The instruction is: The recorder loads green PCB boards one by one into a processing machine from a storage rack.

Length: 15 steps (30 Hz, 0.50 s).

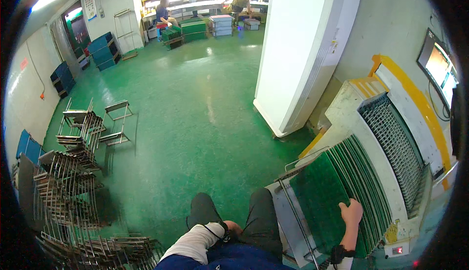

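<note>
At the lower right, my right hand is closed at the edge of a thin green panel, fingertips against its upper edge. This panel is the front one of a close row of upright green panels, which stand in a metal rack. My left hand rests low between my thighs, in my lap. Its fingers are mostly hidden behind the sleeved forearm.
A machine with a slotted grey feed bed stands right of the panels. Beyond it are a monitor and a tall white cabinet. Stacked metal racks fill the left. People work at a lit bench far off.
</note>
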Motion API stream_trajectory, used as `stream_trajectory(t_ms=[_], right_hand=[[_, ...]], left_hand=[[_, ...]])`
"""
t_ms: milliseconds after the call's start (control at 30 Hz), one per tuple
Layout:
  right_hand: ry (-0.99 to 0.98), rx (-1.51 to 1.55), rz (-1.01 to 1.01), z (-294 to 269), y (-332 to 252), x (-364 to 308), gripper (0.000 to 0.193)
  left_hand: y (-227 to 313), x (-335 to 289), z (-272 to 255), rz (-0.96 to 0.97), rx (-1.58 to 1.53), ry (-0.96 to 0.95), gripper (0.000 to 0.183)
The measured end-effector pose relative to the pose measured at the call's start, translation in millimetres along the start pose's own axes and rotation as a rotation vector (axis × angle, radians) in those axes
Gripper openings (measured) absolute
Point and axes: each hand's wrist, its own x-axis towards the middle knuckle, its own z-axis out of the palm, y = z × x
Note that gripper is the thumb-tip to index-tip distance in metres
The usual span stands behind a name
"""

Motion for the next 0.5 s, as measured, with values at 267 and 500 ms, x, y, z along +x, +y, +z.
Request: stream_trajectory(t_ms=[267, 500], right_hand=[[-0.025, 0.078, -0.118, 20.0, 12.4, 5.9, 0.042], [0.037, 0.086, -0.212, -29.6, -8.8, -5.3, 0.034]], left_hand=[[-59.6, 50.7, 31.4, 0.173, 0.005, -0.004, 0.039], [-84.8, 78.8, 51.0, 0.082, -0.228, 0.179, 0.043]])
